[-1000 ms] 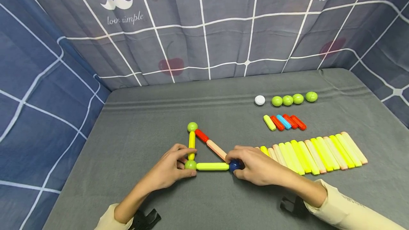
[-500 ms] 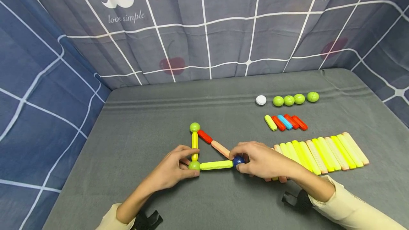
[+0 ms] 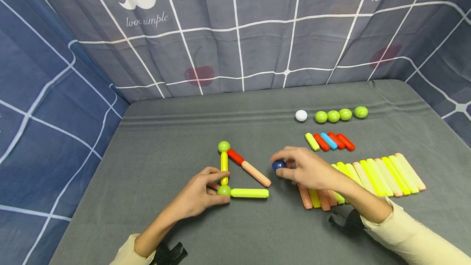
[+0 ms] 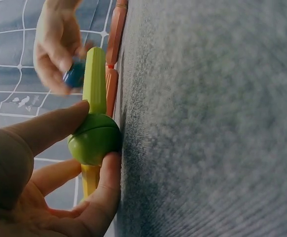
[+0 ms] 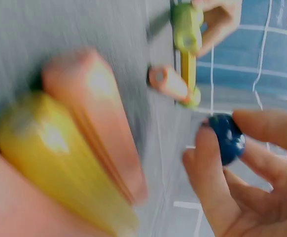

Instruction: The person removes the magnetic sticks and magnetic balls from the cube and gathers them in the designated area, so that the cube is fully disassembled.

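My left hand (image 3: 200, 189) grips the lower green ball (image 4: 95, 139), where a yellow stick (image 3: 224, 166) and a yellow-green stick (image 3: 250, 193) meet. At the yellow stick's far end sits another green ball (image 3: 224, 146). From there a short red stick (image 3: 235, 157) runs on into a pink stick (image 3: 256, 173), whose free end lies on the table. My right hand (image 3: 307, 169) pinches a dark blue ball (image 5: 226, 138) between thumb and fingers, apart from both stick ends. In the right wrist view the ball appears above the table surface.
A row of long yellow and pink sticks (image 3: 375, 175) lies at the right, partly under my right forearm. Behind it are short coloured sticks (image 3: 329, 141), then a white ball (image 3: 301, 115) and several green balls (image 3: 333, 116). A checked curtain (image 3: 257, 44) stands behind the grey table (image 3: 165, 134).
My right hand has moved the blue ball up and to the right, away from the ends of the pink and yellow-green sticks. The left hand keeps its grip on the green ball.
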